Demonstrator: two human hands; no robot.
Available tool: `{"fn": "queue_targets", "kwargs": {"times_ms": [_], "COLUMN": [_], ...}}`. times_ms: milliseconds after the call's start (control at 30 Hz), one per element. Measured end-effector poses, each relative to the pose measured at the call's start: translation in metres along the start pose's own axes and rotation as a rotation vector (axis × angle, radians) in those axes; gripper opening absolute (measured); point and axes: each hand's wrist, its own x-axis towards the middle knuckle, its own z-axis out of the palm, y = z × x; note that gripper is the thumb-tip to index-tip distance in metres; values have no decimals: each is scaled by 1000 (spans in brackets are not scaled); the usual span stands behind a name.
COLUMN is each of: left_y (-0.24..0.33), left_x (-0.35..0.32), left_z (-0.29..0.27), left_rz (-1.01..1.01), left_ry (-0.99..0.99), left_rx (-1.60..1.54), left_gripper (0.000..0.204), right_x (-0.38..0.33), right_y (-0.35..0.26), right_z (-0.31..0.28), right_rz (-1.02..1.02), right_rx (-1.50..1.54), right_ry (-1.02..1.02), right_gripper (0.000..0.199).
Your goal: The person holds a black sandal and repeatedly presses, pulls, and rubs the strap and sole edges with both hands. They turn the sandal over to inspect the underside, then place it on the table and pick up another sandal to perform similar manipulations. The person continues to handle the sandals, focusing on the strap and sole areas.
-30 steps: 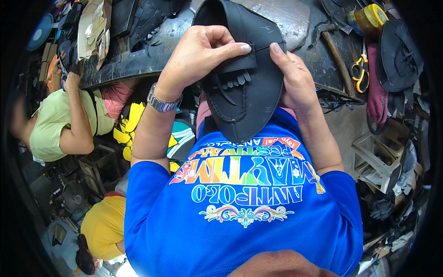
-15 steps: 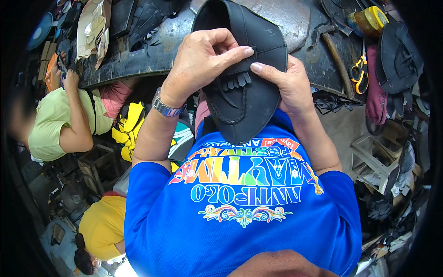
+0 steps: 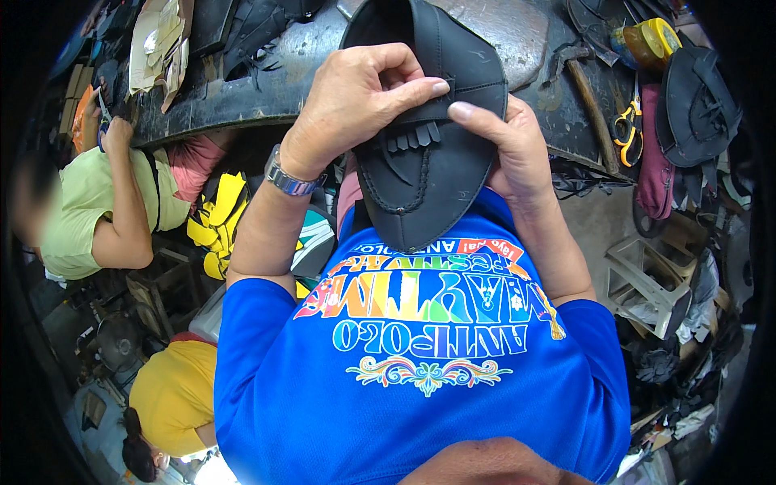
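Note:
A black leather shoe upper (image 3: 408,194) with a fringed flap and a braided seam stands tilted in front of my chest, its toe end toward me. My left hand (image 3: 364,101), a metal watch at its wrist, lies over the upper's left side. Its thumb and forefinger are pinched together by the cross seam; what they grip is too small to make out. On the right edge of the upper, my right hand (image 3: 521,158) holds on with its fingers hidden behind the leather. Its thumb is lifted a little off the front.
On the dark workbench (image 3: 218,105) lie a hammer (image 3: 594,113), yellow-handled scissors (image 3: 626,133), a yellow-lidded jar (image 3: 651,40) and another black upper (image 3: 699,105). At left a person in light green (image 3: 97,218) holds scissors; another person in yellow (image 3: 174,396) is lower left. A stool (image 3: 651,283) stands at right.
My right thumb has moved up and right, off the leather beside my left thumb. The upper has shifted slightly right. My left hand keeps its pinch.

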Motion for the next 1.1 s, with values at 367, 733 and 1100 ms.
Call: {"fn": "queue_targets", "kwargs": {"times_ms": [367,733,1100], "left_y": [7,4,8], "left_x": [-3,11,10], "left_z": [3,-2,0], "left_rz": [302,-44,-59], "left_ry": [195,-249,-220], "left_rx": [250,-280,-352], "left_gripper": [35,35,32], "right_x": [1,2,3], "right_y": [6,6,1], "right_z": [-1,-4,-6], "right_rz": [-30,-17,11], "right_rx": [-34,-31,-49], "right_ry": [130,92,46], "right_gripper": [26,27,29]}}
